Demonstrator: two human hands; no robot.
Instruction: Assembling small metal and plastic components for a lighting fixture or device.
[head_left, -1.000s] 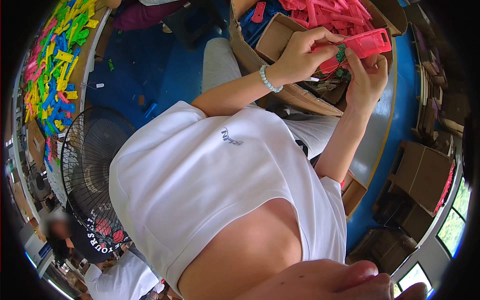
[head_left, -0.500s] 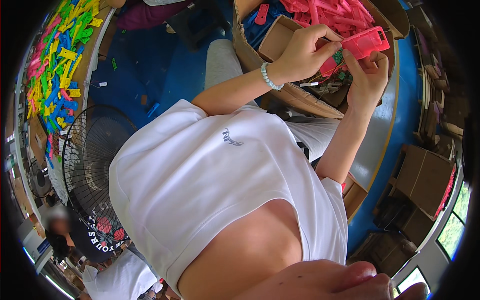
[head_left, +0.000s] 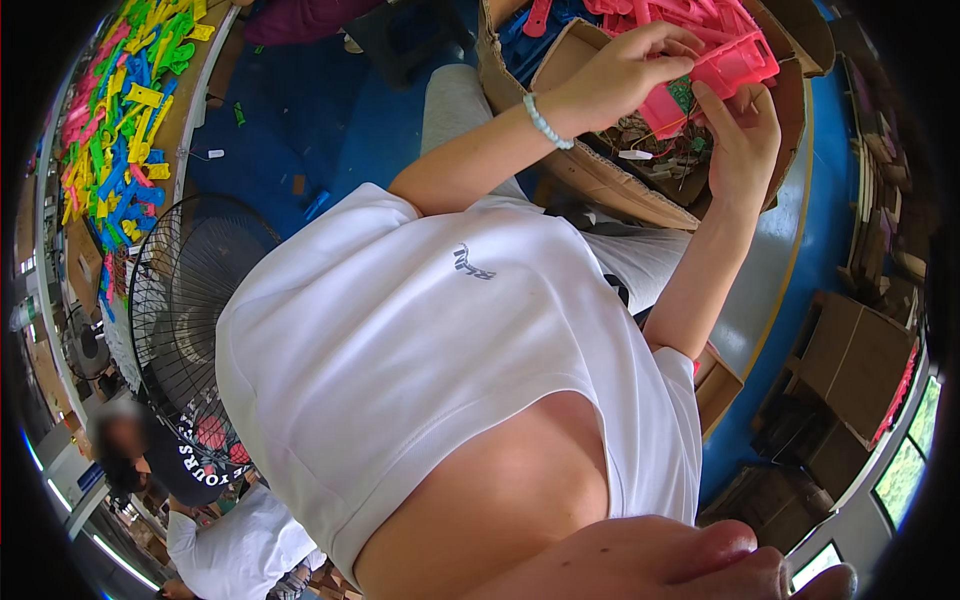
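Between both hands, above an open carton, is a pink plastic casing (head_left: 738,62), a long hollow shell with raised edges. A small green circuit board (head_left: 682,94) with thin wires lies against its lower left part. My left hand (head_left: 640,72), with a beaded bracelet at the wrist, pinches the casing's upper left edge between thumb and fingers. From the lower right, my right hand (head_left: 742,130) grips the casing, its thumb close to the board and the other fingers curled partly behind.
The cardboard carton (head_left: 600,178) holds many pink plastic parts (head_left: 680,18), some blue ones, and a heap of wired boards (head_left: 665,160). A black fan (head_left: 195,300) stands at the left, by a table piled with coloured plastic parts (head_left: 130,130). Another person (head_left: 200,470) is at lower left.
The casing has turned in my hands, and more of the green board shows. My left fingers have shifted up along its edge. The view has also shifted slightly.
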